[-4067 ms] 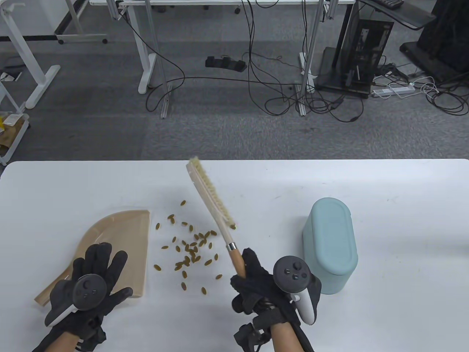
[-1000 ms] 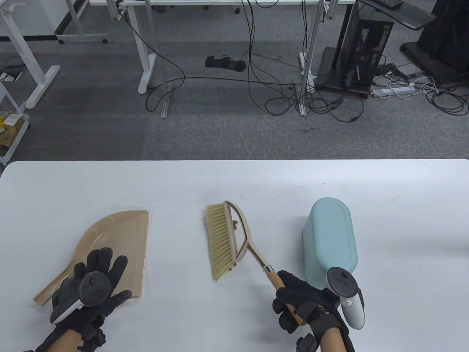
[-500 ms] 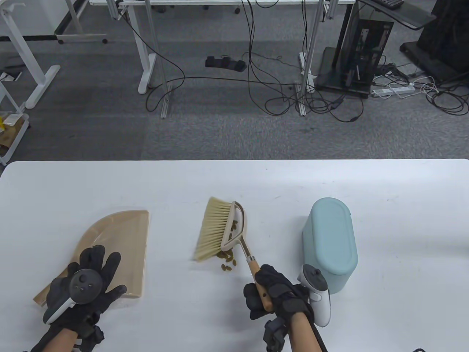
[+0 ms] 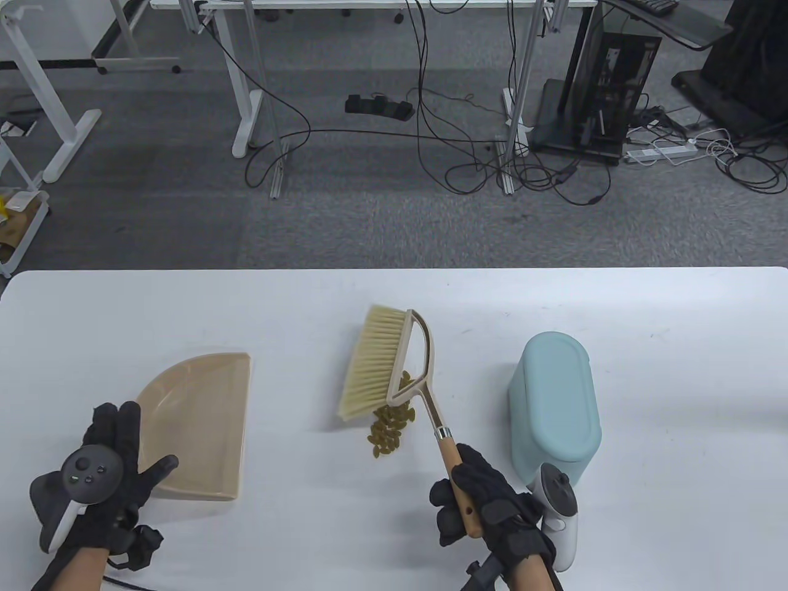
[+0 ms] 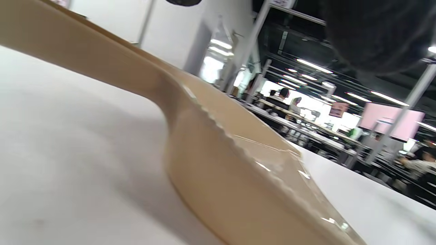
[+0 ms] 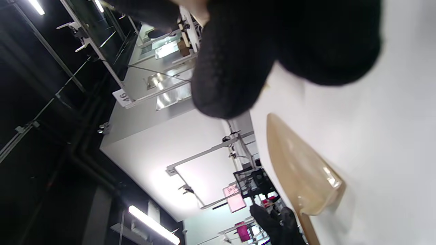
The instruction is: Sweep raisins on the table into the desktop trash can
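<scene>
Now right hand [image 4: 492, 511] grips brush [image 4: 394, 369] beside raisins [image 4: 388, 428]; left hand [image 4: 101, 486] fingers spread at dustpan [image 4: 203, 418].

My brush [image 4: 394, 369] has a smooth wooden handle, a shiny metal collar and pale, soft bristles. The dustpan [image 4: 197, 418] is glossy beige plastic, the trash can [image 4: 554, 400] matt pale-blue plastic. The bench [image 4: 677, 369] is smooth matt white; my gloves are black knit cloth.

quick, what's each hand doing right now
Left hand: fingers spread, over the dustpan handle, grip cannot be told.
Right hand: closed, gripping the brush handle.
</scene>
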Demonstrator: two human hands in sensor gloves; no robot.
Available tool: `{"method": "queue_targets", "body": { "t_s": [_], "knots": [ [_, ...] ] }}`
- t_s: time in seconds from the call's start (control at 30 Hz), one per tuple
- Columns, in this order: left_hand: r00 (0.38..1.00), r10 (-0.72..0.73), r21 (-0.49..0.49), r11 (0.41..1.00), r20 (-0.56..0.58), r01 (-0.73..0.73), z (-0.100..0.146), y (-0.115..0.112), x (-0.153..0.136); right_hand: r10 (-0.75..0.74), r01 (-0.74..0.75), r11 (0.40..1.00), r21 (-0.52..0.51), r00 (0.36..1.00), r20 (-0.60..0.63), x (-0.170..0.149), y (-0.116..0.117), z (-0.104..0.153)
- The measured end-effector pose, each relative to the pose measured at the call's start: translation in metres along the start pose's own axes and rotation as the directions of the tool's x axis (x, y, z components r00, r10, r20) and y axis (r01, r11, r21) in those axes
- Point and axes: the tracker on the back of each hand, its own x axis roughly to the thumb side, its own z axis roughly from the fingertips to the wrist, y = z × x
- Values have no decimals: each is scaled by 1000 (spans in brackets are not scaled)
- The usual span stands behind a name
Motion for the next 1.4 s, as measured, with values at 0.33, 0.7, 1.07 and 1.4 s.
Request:
{"method": "queue_targets", "body": {
  "t_s": [0.33, 0.7, 1.07, 1.4],
  "knots": [
    [928, -114, -217, 975, -355, 37, -12, -5, -44, -37, 38, 999, 30, 999, -32, -10, -3, -15],
    [946, 37, -125, 989, -322, -81, -10, 14, -41, 25, -27, 997, 71, 999, 36, 9, 2, -6],
    [998, -33, -150, 988, 54, 41, 5, 1, 66, 952, -904, 183, -386, 261, -160, 84, 50, 40],
    [973, -231, -124, 965, 18, 232, 12, -45, 119, 903, -957, 288, 40, 258, -344, 46, 84, 14]
  ]
}}
